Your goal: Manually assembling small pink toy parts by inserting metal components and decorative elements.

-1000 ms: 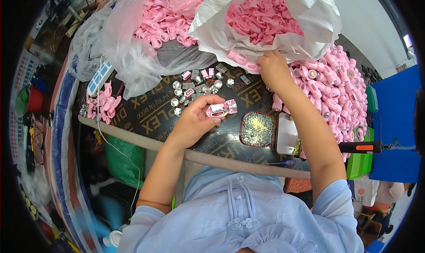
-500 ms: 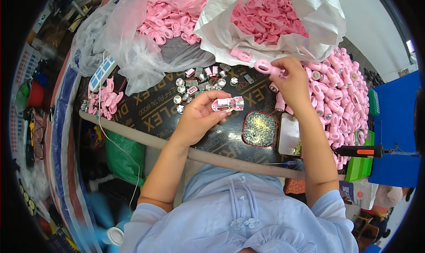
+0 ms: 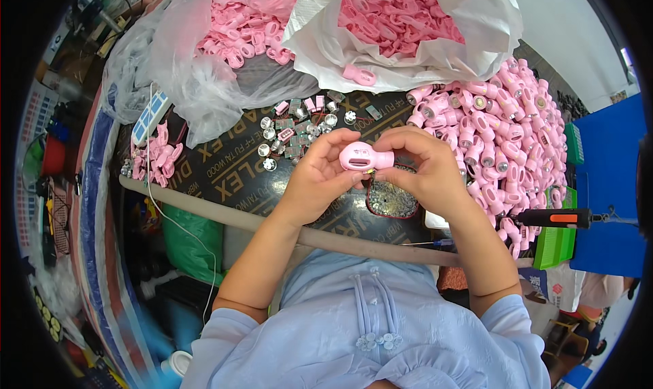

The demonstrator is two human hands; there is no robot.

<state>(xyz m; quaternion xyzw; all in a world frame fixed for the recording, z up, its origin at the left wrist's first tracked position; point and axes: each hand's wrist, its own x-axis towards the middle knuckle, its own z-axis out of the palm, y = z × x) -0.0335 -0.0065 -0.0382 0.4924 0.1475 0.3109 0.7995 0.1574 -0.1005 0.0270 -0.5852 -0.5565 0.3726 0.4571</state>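
Note:
Between both hands, over the middle of the dark board, is a small pink flashlight (image 3: 365,157) with a slotted oval handle and a round head. My left hand (image 3: 313,181) grips the handle end, fingers behind and thumb below. My right hand (image 3: 430,172) is closed around the head end, thumb and forefinger on it. The pink shell faces up and hides the inner parts. Just under the right fingers sits a red-rimmed tray (image 3: 393,202) of small metal pieces, partly covered by that hand.
Small reflectors and circuit parts (image 3: 299,134) lie beyond my left hand. Pink flashlights (image 3: 503,130) are heaped at the right. A white sack (image 3: 309,38) and a clear plastic bag (image 3: 197,93) hold pink shells at the back. A screwdriver (image 3: 443,242) lies near the padded edge (image 3: 326,240).
My right hand has brought a pink shell from near the white sack down to my left hand. The shell now covers the open half with its silvery reflector; both hands grip it.

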